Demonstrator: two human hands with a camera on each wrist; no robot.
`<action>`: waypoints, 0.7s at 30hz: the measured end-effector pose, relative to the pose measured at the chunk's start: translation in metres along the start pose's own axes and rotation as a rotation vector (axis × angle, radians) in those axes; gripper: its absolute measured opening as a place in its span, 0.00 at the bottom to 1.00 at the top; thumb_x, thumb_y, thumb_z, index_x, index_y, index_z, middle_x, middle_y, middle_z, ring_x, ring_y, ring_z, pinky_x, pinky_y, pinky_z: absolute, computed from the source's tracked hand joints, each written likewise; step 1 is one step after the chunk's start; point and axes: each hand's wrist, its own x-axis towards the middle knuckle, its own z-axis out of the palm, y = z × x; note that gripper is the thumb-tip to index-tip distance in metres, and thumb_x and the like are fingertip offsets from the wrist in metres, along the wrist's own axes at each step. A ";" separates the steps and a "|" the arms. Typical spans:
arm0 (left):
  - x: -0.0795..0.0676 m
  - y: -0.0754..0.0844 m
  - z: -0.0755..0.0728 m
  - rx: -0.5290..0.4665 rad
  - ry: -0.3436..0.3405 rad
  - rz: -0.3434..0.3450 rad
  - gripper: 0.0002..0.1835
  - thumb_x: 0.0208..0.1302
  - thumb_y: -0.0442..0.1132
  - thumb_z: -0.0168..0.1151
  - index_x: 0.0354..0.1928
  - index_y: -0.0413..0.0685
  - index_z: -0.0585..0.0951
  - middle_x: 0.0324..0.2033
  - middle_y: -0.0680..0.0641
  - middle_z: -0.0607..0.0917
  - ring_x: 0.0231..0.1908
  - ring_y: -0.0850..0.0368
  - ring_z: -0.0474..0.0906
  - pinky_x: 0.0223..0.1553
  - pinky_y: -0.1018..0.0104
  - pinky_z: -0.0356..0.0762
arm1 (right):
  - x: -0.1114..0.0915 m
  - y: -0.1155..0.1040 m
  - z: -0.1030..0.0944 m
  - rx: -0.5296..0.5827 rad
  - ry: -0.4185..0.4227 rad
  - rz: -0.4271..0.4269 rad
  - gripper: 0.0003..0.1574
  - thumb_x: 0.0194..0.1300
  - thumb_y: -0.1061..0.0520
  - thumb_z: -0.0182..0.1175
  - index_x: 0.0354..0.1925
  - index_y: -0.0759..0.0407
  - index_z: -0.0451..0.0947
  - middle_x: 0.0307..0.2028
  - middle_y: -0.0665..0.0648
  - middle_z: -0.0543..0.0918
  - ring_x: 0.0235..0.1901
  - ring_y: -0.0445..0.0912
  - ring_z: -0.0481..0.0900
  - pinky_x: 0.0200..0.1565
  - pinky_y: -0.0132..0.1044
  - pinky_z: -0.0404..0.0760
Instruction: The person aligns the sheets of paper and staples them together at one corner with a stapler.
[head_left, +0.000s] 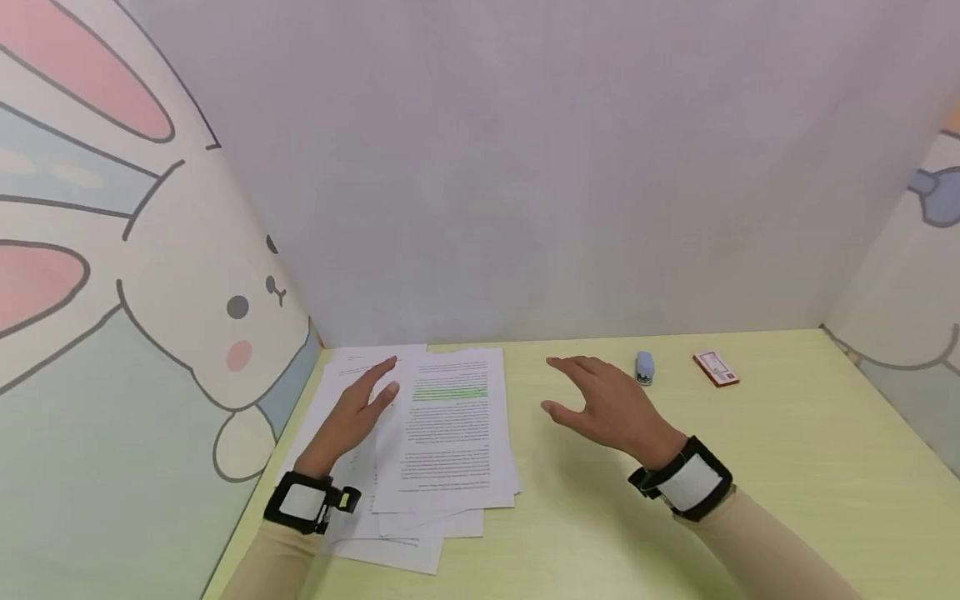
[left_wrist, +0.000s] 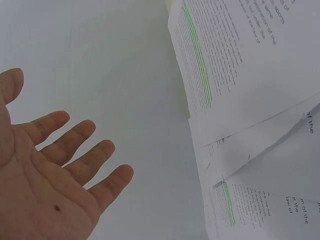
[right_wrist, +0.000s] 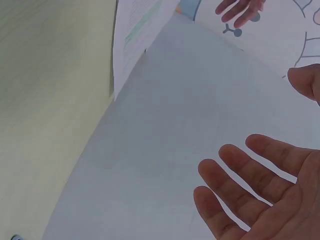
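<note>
Several printed sheets of paper (head_left: 450, 442) lie overlapping on the left part of the table, the top one with a band of green highlighting. My left hand (head_left: 352, 421) hovers over the left side of these sheets, fingers extended and thumb apart, holding nothing. In the left wrist view its palm shows bare beside the papers (left_wrist: 240, 75). To the right of the sheets, my right hand (head_left: 611, 408) is held above the table with fingers spread and nothing in them. A small blue stapler (head_left: 644, 367) stands just beyond the right hand.
Right of the stapler lies a small red-and-white box (head_left: 716, 368). The pale yellow-green table (head_left: 787, 467) ends at a plain grey-white back wall (head_left: 510, 183). A side wall with a rabbit drawing (head_left: 187, 333) borders the table on the left; another decorated wall (head_left: 900, 292) stands at the right.
</note>
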 end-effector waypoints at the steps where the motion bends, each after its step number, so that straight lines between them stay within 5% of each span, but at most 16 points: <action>1: 0.001 -0.001 0.000 0.002 0.005 -0.007 0.32 0.80 0.47 0.52 0.77 0.38 0.60 0.75 0.37 0.62 0.75 0.40 0.55 0.71 0.39 0.56 | 0.003 0.000 0.001 0.002 -0.004 0.008 0.39 0.64 0.38 0.67 0.66 0.58 0.76 0.55 0.61 0.82 0.52 0.56 0.82 0.48 0.52 0.83; 7: 0.013 -0.007 -0.002 0.047 0.040 -0.065 0.32 0.79 0.48 0.53 0.75 0.37 0.62 0.73 0.35 0.65 0.72 0.35 0.60 0.68 0.36 0.60 | 0.027 0.002 0.007 0.050 -0.043 0.095 0.39 0.67 0.37 0.65 0.66 0.58 0.75 0.58 0.62 0.81 0.56 0.57 0.80 0.50 0.54 0.81; 14: 0.043 -0.019 -0.007 0.134 0.080 -0.152 0.26 0.76 0.40 0.58 0.70 0.34 0.69 0.65 0.31 0.74 0.64 0.33 0.71 0.62 0.39 0.70 | 0.065 0.015 0.020 0.157 -0.096 0.242 0.39 0.69 0.36 0.62 0.66 0.58 0.75 0.58 0.63 0.81 0.53 0.57 0.81 0.47 0.55 0.82; 21: 0.067 -0.035 -0.009 -0.050 0.045 -0.378 0.25 0.78 0.44 0.52 0.68 0.35 0.71 0.61 0.32 0.76 0.61 0.35 0.73 0.60 0.42 0.72 | 0.092 0.040 0.044 0.303 -0.167 0.391 0.40 0.73 0.37 0.57 0.68 0.64 0.72 0.59 0.67 0.80 0.57 0.60 0.78 0.54 0.55 0.78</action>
